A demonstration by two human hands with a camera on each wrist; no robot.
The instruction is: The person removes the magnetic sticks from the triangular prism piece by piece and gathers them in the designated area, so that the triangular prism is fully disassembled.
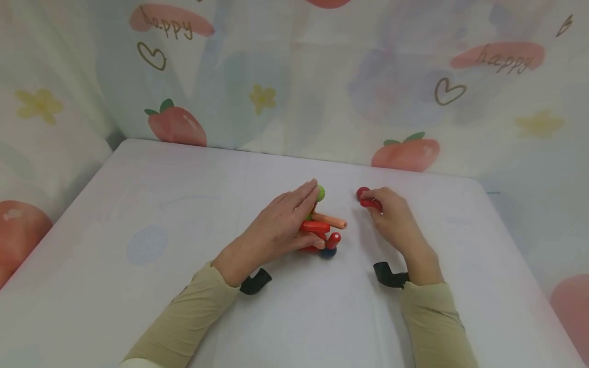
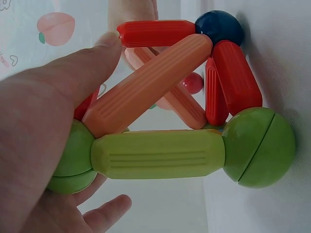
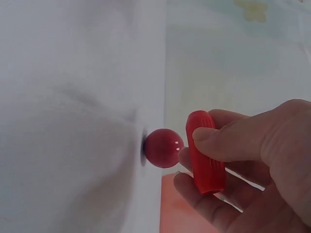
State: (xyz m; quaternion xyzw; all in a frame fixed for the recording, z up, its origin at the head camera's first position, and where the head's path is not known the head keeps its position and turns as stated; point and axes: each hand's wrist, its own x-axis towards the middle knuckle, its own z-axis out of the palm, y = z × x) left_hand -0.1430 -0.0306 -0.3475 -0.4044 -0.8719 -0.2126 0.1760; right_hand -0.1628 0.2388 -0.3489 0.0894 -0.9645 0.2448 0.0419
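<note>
My left hand (image 1: 276, 225) holds a building frame of plastic rods and balls on the table, its thumb at the end of a red rod (image 2: 155, 34). In the left wrist view, a yellow-green rod (image 2: 158, 155) joins two green balls (image 2: 260, 148), the other one partly hidden against the palm. Orange rods (image 2: 150, 82) and more red rods slant toward a dark blue ball (image 2: 219, 31). To the right, my right hand (image 1: 395, 220) pinches a loose red rod (image 3: 206, 167) between thumb and fingers. Right beside its fingertips, a dark red ball (image 3: 163, 148) sits on the table.
A white-covered table (image 1: 322, 317) lies under both hands. Behind it hangs a patterned cloth (image 1: 313, 102) with strawberries and hearts. Black curved pieces (image 1: 255, 282) stick out beside each wrist.
</note>
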